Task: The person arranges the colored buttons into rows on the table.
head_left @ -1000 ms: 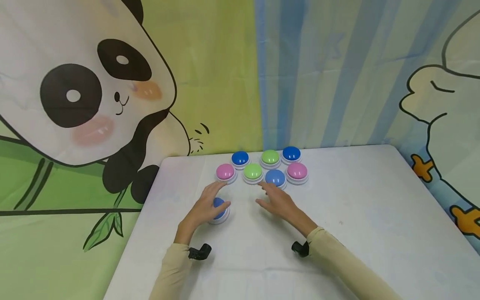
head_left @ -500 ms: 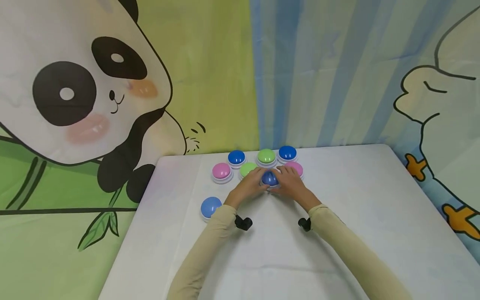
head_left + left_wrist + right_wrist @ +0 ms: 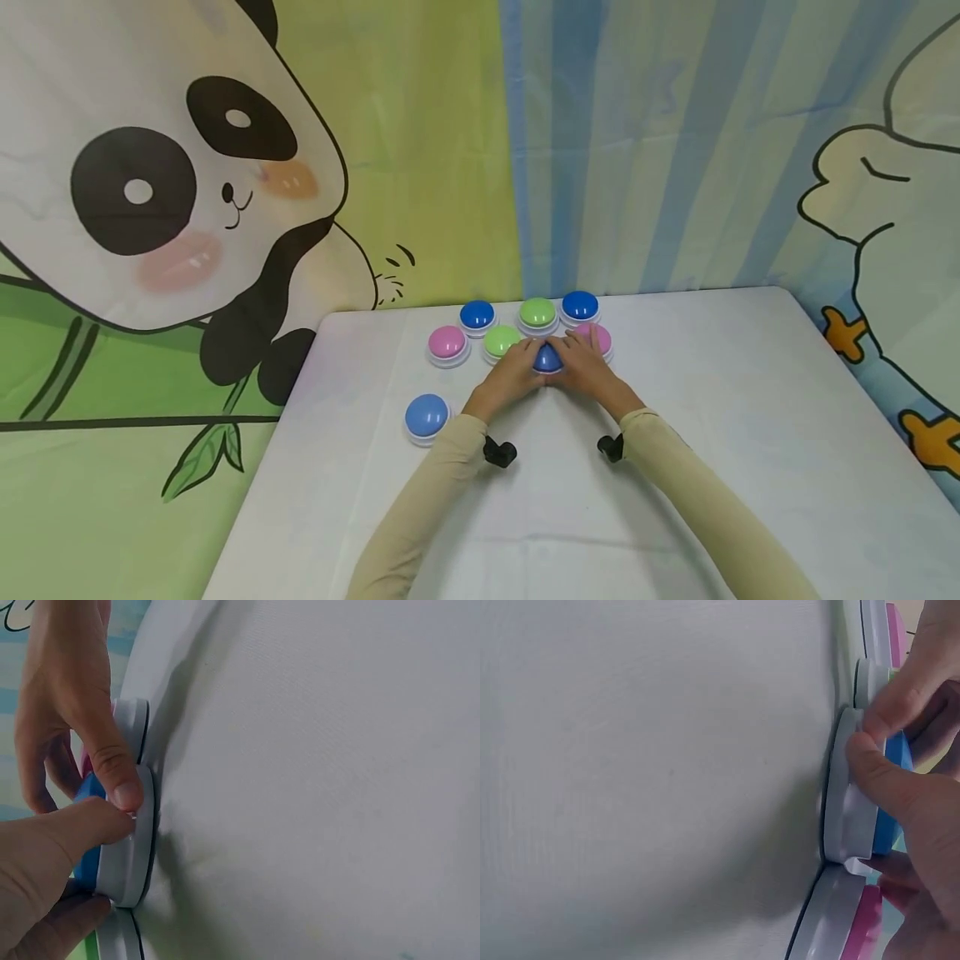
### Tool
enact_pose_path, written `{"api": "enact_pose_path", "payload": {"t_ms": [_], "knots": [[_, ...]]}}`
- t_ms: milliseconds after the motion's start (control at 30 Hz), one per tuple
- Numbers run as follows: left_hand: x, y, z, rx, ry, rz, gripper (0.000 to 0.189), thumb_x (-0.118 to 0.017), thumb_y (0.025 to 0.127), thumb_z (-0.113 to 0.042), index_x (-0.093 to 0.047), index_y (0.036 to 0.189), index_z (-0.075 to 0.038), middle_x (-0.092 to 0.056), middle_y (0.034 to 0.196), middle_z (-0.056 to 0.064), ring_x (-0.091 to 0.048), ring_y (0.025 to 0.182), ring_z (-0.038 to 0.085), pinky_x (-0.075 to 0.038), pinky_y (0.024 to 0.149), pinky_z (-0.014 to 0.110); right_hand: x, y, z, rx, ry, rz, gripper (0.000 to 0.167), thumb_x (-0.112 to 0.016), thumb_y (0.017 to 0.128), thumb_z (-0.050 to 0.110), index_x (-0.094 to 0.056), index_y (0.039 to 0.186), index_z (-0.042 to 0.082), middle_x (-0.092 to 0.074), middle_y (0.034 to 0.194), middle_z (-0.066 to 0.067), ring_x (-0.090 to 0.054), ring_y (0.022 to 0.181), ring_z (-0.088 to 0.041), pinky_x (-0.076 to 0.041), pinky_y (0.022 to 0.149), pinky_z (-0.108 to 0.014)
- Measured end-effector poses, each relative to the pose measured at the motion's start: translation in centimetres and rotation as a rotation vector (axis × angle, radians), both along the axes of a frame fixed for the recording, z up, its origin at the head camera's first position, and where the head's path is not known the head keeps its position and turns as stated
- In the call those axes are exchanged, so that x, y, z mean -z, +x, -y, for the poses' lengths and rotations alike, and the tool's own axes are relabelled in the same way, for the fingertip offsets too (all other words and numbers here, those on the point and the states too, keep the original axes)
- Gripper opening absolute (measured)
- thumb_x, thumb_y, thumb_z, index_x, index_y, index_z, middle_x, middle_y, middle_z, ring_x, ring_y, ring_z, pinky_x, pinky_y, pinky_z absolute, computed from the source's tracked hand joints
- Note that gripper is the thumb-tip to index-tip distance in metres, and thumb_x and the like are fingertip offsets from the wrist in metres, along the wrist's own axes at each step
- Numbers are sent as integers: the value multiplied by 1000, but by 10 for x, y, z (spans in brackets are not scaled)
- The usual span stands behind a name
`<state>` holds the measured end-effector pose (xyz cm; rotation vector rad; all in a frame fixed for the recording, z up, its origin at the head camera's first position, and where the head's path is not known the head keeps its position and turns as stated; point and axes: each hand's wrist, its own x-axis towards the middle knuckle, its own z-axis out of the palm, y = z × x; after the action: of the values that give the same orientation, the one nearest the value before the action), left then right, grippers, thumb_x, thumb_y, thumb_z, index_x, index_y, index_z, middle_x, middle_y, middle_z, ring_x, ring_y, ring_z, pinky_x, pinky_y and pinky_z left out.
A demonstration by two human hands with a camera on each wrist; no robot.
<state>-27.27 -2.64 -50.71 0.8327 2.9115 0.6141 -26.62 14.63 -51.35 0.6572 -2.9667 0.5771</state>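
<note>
A blue dome push button (image 3: 548,359) with a white base sits on the table between both hands. From its left side my left hand (image 3: 508,382) grips it, and my right hand (image 3: 583,369) grips it from the right. Both thumbs meet on the front of its white base in the wrist views; the button's base rests on or just at the cloth. Close by on the left is a green button (image 3: 500,340), and a pink button (image 3: 597,337) is partly covered by the right fingers. A second blue button (image 3: 427,415) lies apart, left of my left forearm.
Behind stand another blue button (image 3: 477,314), a green one (image 3: 537,312) and a dark blue one (image 3: 580,305), along the table's back edge. A pink button (image 3: 447,342) is at the left. A printed curtain (image 3: 435,167) hangs behind the white table (image 3: 720,417).
My left hand has left the near-left blue button and moved right and forward to the front-row blue button. My right hand has closed in on the same button from the right.
</note>
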Motion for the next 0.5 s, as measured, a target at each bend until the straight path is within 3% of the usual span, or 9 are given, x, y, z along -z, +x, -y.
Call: {"api": "enact_pose_path", "payload": {"t_ms": [133,233,367,500], "knots": [[2,0,0,34,18,-39,68,-74,86,-25,-42,143,-6,-56,138,13,-55,127,24,-45,109,33,2,4,-4,-34,-30,-83,71,-81,77,35,-51,133,4,-57,131,-25,-42,133,-45,-7,116,-69],[1,3,4,55,51,-55,68,-76,84,-24,-45,142,-7,-58,136,11,-56,126,23,-45,108,33,0,7,-6,-54,-58,-119,70,-82,75,34,-53,131,4,-59,127,-25,-48,127,-44,-23,115,-65],[0,12,15,74,90,-81,68,-78,82,-24,-47,140,-8,-60,134,10,-56,125,23,-46,107,34,-8,18,-4,-31,-86,-24,73,-82,75,36,-51,136,10,-59,125,-20,-56,117,-37,-46,101,-56],[-2,32,24,104,108,-98,67,-79,81,-29,-51,139,-10,-62,130,8,-57,122,22,-48,104,33,-11,44,-5,-39,-126,30,73,-81,76,37,-48,138,17,-58,125,-16,-60,114,-32,-53,94,-52]]}}
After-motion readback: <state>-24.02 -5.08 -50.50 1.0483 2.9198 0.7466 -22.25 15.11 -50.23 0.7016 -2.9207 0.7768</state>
